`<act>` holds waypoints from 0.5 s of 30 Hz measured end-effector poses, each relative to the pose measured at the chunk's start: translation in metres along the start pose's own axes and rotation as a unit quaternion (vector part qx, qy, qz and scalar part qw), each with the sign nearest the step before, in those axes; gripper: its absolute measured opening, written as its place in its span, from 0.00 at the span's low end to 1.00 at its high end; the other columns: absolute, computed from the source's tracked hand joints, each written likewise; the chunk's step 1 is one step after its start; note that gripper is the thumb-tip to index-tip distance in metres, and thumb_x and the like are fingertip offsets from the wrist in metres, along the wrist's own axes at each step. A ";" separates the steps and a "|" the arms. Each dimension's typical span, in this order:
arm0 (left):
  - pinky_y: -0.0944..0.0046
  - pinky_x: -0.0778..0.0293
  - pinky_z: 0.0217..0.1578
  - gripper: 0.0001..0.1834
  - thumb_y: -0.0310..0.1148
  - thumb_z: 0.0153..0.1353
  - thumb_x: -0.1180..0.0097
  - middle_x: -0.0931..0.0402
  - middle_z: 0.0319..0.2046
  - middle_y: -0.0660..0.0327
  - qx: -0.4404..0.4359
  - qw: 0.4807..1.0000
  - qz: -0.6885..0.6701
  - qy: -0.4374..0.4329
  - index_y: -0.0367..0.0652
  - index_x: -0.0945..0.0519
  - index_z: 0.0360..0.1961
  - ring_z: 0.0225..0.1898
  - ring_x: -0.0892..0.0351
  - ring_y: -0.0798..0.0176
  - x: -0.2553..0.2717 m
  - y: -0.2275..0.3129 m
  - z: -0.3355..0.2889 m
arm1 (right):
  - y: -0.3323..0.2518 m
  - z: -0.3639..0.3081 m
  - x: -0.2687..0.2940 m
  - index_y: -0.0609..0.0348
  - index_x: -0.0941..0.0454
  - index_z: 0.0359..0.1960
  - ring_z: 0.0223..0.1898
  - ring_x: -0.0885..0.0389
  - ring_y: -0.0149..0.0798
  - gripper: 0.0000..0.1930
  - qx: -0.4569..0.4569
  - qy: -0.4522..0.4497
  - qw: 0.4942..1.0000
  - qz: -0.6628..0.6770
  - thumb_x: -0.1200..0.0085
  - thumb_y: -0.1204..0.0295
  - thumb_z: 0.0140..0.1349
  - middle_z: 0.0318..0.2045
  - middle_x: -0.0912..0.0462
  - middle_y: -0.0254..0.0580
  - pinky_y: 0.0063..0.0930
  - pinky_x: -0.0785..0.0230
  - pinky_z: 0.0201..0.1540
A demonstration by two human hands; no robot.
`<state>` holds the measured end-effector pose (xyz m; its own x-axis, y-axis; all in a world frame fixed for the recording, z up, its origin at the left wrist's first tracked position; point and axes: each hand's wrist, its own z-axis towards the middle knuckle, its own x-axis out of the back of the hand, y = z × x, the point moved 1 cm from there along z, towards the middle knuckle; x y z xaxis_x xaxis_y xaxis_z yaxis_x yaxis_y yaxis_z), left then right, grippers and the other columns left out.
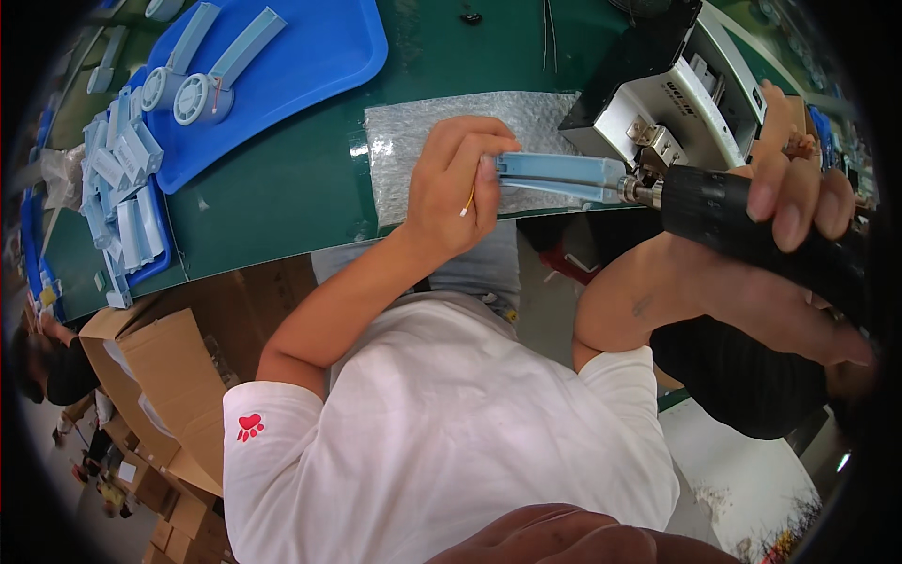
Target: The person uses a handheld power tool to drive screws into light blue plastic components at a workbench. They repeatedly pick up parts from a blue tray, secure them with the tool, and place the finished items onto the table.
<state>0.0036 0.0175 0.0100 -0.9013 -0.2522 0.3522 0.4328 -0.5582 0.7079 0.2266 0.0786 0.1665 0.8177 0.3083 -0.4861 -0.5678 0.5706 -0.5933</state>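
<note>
My left hand point(449, 183) is closed around one end of a light blue plastic handle-shaped housing point(564, 169). From that hand hangs a short thin yellow wire point(470, 199) with a small white connector. My right hand point(752, 282) wraps around a thick black electric screwdriver point(705, 209), held nearly level. Its metal tip point(644, 191) meets the right end of the housing; whether a screw sits there is too small to tell. Under my left hand and the housing lies a sheet of bubble wrap point(399, 141) on the green table point(282, 179).
A silver and black box-shaped machine point(658, 113) stands close behind the screwdriver tip. On a blue tray point(319, 61) at the far left rest two assembled light blue parts point(205, 99). Loose housings point(122, 169) are piled beside it. An open cardboard box point(169, 376) stands below the table edge.
</note>
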 end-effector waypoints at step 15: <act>0.53 0.27 0.50 0.13 0.25 0.72 0.59 0.20 0.44 0.47 0.053 0.998 -0.027 0.028 0.34 0.20 0.43 0.46 0.21 0.45 -0.004 0.000 0.006 | -0.065 0.058 0.031 0.69 0.28 0.45 0.34 0.23 0.40 0.43 -0.039 -0.032 0.994 -0.101 0.48 0.30 0.60 0.36 0.23 0.46 0.35 0.29 0.39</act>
<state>0.0072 0.0226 0.0122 -0.9214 -0.2696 0.2798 0.3811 -0.4868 0.7860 0.2946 0.0953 0.2275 0.9184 0.2426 -0.3127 -0.3957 0.5661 -0.7231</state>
